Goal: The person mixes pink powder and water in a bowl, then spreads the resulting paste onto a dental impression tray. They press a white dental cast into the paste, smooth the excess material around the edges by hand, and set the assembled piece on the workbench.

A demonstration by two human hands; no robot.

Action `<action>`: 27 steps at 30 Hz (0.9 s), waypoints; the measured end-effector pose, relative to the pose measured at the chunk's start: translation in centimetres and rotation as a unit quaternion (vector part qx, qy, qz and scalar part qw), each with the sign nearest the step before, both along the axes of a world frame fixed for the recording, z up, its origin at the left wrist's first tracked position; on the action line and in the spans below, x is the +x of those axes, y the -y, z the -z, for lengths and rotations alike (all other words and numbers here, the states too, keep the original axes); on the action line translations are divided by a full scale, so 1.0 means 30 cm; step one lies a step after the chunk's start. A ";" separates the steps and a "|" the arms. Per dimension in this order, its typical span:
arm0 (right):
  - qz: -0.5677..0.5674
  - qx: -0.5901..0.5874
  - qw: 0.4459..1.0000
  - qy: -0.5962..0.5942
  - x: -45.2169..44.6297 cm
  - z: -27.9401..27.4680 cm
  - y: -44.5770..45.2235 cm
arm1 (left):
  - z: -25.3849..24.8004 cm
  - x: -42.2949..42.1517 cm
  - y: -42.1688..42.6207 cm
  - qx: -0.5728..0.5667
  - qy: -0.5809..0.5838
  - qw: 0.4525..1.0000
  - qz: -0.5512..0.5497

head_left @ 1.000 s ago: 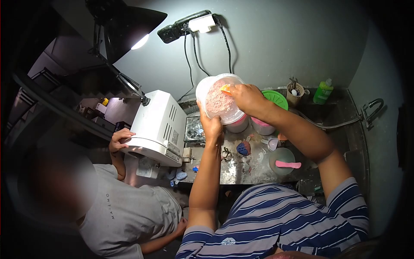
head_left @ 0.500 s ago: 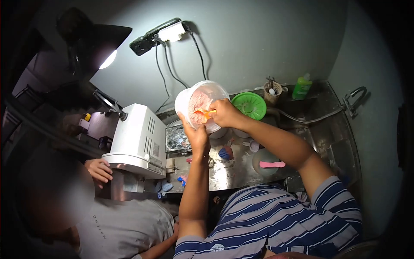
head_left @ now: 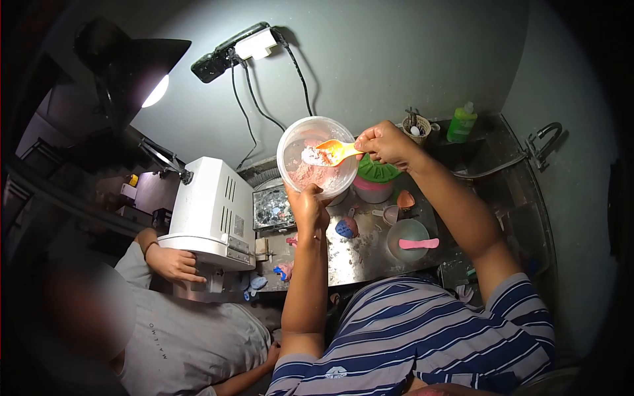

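Observation:
My left hand (head_left: 308,210) grips the near side of a translucent tub (head_left: 285,153), which is tilted and has pink powder (head_left: 310,175) inside. Pinched in my right hand (head_left: 386,144) is the handle of an orange scoop (head_left: 338,152), held over the tub's mouth with pale pink powder in its bowl. Behind my right wrist a green lid (head_left: 378,173) lies on a pink-rimmed container (head_left: 372,190). Nearer to me on the counter, a bowl (head_left: 404,232) has a pink spatula (head_left: 422,243) across it.
A white machine (head_left: 210,201) stands at left, with a co-worker's hand (head_left: 173,262) by its front. A lamp (head_left: 135,72) hangs upper left. Blue-and-pink pieces (head_left: 347,227) and a small cup (head_left: 391,214) lie on the metal counter (head_left: 340,261). Green bottle (head_left: 461,124) and faucet (head_left: 543,142) are at right.
My right hand has lifted the scoop out of the powder and moved right, with powder in it. The tub has shifted slightly right. The co-worker's hand has changed position at the machine.

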State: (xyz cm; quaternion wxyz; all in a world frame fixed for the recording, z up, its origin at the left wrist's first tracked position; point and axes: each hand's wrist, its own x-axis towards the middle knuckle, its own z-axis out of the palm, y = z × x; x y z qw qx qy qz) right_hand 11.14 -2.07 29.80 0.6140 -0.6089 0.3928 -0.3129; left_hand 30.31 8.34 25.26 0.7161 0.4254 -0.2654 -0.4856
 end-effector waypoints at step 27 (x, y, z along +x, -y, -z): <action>0.071 0.100 0.985 -0.124 -0.584 0.095 -0.372 | 0.028 0.075 -0.022 0.042 -0.069 0.996 0.038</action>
